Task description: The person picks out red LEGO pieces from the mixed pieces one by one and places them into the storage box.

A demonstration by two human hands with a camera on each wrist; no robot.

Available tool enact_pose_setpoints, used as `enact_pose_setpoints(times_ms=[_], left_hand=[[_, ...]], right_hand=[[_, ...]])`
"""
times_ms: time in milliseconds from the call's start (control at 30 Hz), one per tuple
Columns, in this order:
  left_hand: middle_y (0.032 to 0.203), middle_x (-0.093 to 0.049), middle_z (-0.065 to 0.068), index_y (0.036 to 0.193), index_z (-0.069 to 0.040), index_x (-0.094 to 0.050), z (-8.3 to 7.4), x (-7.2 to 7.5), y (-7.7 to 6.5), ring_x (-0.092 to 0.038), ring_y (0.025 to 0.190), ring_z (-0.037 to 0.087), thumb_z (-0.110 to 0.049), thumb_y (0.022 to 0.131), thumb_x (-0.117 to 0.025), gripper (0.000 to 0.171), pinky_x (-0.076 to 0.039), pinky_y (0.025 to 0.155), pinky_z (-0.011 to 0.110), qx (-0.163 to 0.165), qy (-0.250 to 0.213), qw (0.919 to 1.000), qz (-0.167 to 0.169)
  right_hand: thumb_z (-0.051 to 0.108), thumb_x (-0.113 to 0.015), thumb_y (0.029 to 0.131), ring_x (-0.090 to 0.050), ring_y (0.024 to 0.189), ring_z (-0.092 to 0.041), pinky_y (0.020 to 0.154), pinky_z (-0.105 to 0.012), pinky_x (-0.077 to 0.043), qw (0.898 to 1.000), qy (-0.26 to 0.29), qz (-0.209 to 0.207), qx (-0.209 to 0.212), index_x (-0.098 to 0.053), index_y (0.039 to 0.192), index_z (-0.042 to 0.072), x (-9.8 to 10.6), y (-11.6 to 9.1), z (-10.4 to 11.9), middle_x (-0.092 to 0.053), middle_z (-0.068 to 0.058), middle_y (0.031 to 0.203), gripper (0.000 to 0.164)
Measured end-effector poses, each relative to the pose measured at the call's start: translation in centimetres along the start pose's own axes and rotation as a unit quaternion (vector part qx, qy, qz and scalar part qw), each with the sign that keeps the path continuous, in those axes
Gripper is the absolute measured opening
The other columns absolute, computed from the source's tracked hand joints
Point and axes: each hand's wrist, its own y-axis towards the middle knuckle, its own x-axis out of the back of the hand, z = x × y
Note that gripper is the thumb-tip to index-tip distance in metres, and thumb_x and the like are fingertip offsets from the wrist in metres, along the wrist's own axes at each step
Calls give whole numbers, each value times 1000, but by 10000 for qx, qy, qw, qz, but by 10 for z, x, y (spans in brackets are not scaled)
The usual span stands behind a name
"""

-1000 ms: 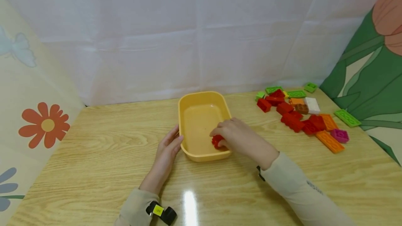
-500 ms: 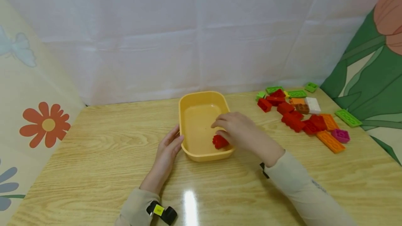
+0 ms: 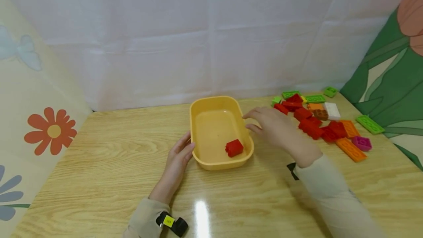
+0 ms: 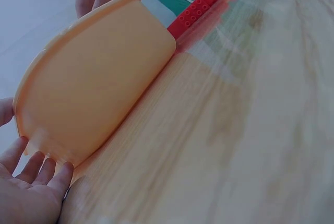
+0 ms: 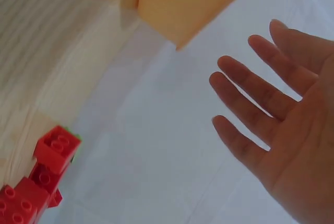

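A yellow plastic bin [image 3: 216,129] stands on the table, its outer wall [image 4: 99,78] large in the left wrist view. One red building brick [image 3: 234,148] lies inside, near its front right corner. My left hand [image 3: 176,161] touches the bin's left side, fingertips [image 4: 65,169] against the outer wall and the thumb by the rim. Just beyond the right rim hovers my right hand [image 3: 275,127], holding nothing. Its fingers look spread and fairly straight in the right wrist view. Farther right lies a loose group of red bricks [image 3: 310,127].
Among the red bricks at right are orange plates [image 3: 351,150], a white piece [image 3: 332,111], a brown brick [image 3: 320,114], a magenta piece [image 3: 362,143] and green plates [image 3: 370,124]. A white cloth [image 3: 148,47] hangs behind the wooden table [image 3: 115,164].
My right hand has let go of the red brick inside the bin and moved right, out over the rim. My left hand stays at the bin's side.
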Motion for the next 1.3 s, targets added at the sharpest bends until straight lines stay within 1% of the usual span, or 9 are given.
enact_pose_setpoints(times_ms=[133,233,433,533,767,900,1000,1233,1300], left_hand=[[150,-38,17,144,-3,-36,0,-1,0,-40,131,23,-14,94,-52,54,-47,96,17,6,51,10000,-9],[150,-38,17,143,-3,-36,-1,0,0,-40,131,24,-14,94,-52,53,-47,97,19,-4,78,10000,0],[150,-38,17,144,-3,-36,-1,0,1,-40,132,23,-14,94,-52,54,-45,102,25,0,95,10000,7],[150,-38,14,144,-5,-36,-1,-1,1,-41,131,21,-16,94,-52,54,-45,103,24,48,102,9999,-16],[151,-38,13,144,-5,-36,-2,-1,0,-40,132,21,-14,94,-51,53,-48,91,10,58,37,10000,18],[151,-37,12,145,-5,-35,-2,-1,0,-40,132,20,-14,94,-50,53,-47,90,8,41,-15,10000,54],[151,-37,13,145,-5,-35,-2,-2,0,-39,132,20,-14,95,-50,53,-47,90,8,37,-12,10000,60],[150,-38,13,144,-4,-35,-3,-2,1,-40,132,20,-13,94,-51,53,-48,89,7,65,-22,10000,11],[151,-38,13,144,-4,-35,-3,-1,0,-40,132,20,-14,94,-50,53,-48,89,8,66,-17,10000,15]], right_hand=[[26,-61,89,-55,113,-35,97,-56,-48,9978,-63,269,-595,-61,120,7,11,-5,-9,-65,-17,123,37],[25,-59,90,-53,115,-38,98,-58,-46,9952,-85,449,-867,-59,123,6,17,-8,-15,-62,-20,126,38],[13,-51,94,-54,114,-39,94,-60,-48,9920,238,739,-992,-58,125,4,20,-9,-29,-61,-23,127,33],[11,-48,95,-53,115,-39,94,-61,-47,9904,388,795,-1062,-57,127,4,22,-10,-36,-60,-24,129,33],[17,-48,96,-53,113,-43,94,-63,-46,9865,593,928,-1213,-54,129,0,26,-15,-54,-59,-28,128,37],[17,-47,96,-55,108,-42,89,-62,-48,9834,757,1020,-1296,-53,127,-3,26,-19,-62,-60,-29,123,37],[24,-46,97,-56,105,-42,86,-61,-49,9791,815,1180,-1439,-51,128,-4,27,-21,-67,-58,-31,123,42],[43,-47,94,-58,101,-39,80,-59,-50,9729,604,1398,-1742,-50,129,-3,31,-26,-74,-57,-32,124,58],[44,-49,93,-59,92,-35,73,-55,-52,9724,433,1365,-1841,-50,130,-2,33,-27,-75,-60,-30,120,59]])
